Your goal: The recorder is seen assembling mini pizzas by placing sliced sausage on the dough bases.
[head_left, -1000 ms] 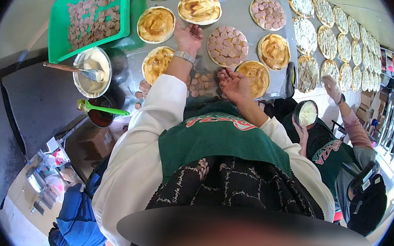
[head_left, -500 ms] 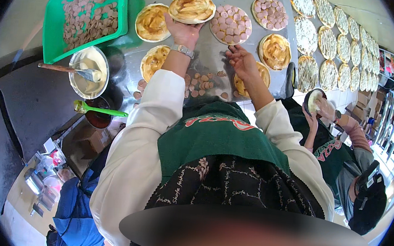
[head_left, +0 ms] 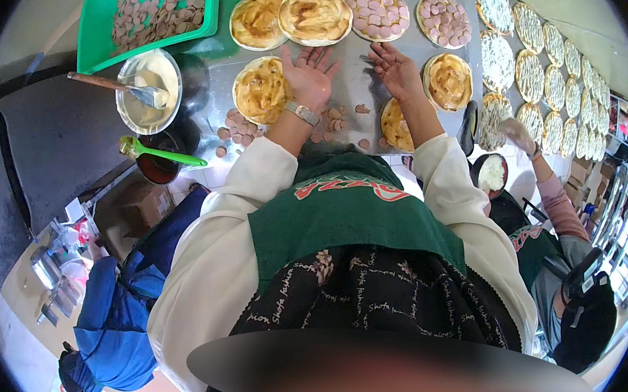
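Observation:
My left hand [head_left: 309, 78] is palm up with its fingers spread and nothing in it. Just beyond its fingertips a sauced pizza base [head_left: 314, 18] rests on the metal table, its left rim against another sauced base [head_left: 258, 21]. Below that one, a third sauced base [head_left: 260, 90] lies beside my left wrist. My right hand [head_left: 398, 75] is empty, fingers loosely extended and apart, near the lower edge of a pizza topped with sausage slices [head_left: 377, 13]. To its right is a sauced base [head_left: 448, 82]; my right forearm partly covers one more base [head_left: 396, 126].
A green tray [head_left: 212, 0] of sausage slices stands at the far left, with a bowl of cream-coloured sauce [head_left: 125, 75] and a brush below it. Loose slices [head_left: 238, 126] lie near the table's front edge. At right, a co-worker's gloved hand [head_left: 519, 134] is over rows of topped pizzas.
The base that my left hand held up now lies on the table, and that hand has drawn back toward me. The co-worker's gloved hand has moved from the bowl to the pizzas.

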Demonstrator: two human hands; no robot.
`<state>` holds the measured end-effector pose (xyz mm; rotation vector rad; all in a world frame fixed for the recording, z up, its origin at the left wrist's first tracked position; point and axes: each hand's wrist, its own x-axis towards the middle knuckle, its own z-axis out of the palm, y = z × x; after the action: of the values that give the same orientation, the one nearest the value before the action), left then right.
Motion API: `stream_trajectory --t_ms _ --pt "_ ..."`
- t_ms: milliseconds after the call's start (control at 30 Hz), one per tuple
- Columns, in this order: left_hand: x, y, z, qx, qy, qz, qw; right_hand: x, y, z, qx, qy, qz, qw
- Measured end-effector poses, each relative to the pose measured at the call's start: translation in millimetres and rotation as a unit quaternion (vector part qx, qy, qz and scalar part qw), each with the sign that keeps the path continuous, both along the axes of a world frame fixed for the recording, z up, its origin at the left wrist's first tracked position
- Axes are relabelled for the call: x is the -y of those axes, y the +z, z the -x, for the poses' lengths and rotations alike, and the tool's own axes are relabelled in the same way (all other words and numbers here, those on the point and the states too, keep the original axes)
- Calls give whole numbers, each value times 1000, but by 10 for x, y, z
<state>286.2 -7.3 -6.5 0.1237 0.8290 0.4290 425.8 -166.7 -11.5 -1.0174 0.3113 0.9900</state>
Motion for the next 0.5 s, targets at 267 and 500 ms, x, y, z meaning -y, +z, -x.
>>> stream_trajectory --t_ms 267,500 --pt "-184 205 -111 6 -1 -6 1000 -593 111 283 -66 23 -68 995" --pt "-426 123 -190 -170 104 -396 896 -1077 147 350 -89 -23 -28 995"
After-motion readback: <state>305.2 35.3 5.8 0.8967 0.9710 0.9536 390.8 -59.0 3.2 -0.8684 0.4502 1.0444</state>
